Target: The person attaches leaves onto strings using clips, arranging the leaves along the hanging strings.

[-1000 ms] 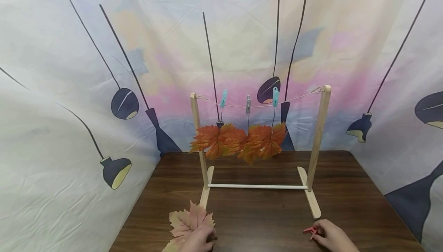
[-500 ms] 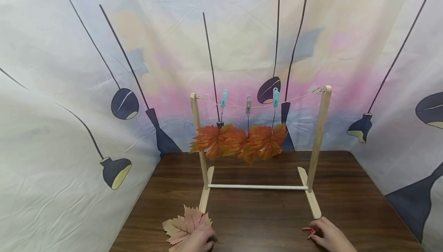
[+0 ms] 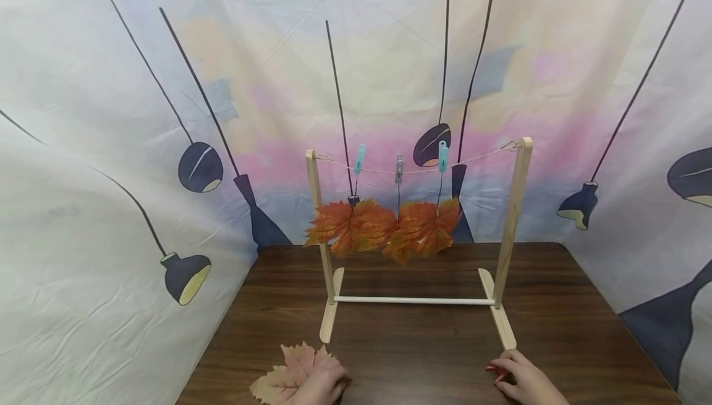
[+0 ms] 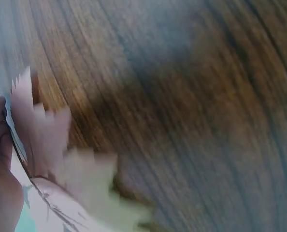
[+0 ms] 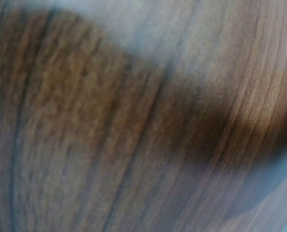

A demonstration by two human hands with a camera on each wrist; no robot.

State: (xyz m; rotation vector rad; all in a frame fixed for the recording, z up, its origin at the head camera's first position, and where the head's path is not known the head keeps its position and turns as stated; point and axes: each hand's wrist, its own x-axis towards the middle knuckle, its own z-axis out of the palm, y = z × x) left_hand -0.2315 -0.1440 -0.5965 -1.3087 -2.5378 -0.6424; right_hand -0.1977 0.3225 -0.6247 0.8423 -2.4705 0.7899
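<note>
At the table's near side my left hand (image 3: 322, 385) pinches the stem of a pale pink and cream artificial maple leaf (image 3: 286, 377). In the left wrist view the same leaf (image 4: 51, 140) spreads beside the fingers, its dark stem running up to the fingertips. Over to the right, my right hand (image 3: 525, 380) holds a small red clothespin (image 3: 500, 373) between thumb and fingers, partly covered by them. The right wrist view catches mostly wood grain, with only a sliver of hand at its right edge.
A wooden stand (image 3: 514, 219) with a white crossbar (image 3: 414, 300) is behind the hands. On its string, two light blue clothespins (image 3: 443, 156) and a grey clothespin (image 3: 398, 169) hold orange maple leaves (image 3: 425, 229). A patterned cloth (image 3: 356, 96) hangs around the brown table (image 3: 411, 343).
The pale leaf has swung down and to the left as the left hand turns its stem. The red clothespin has turned slightly in the right hand, which has shifted a little left.
</note>
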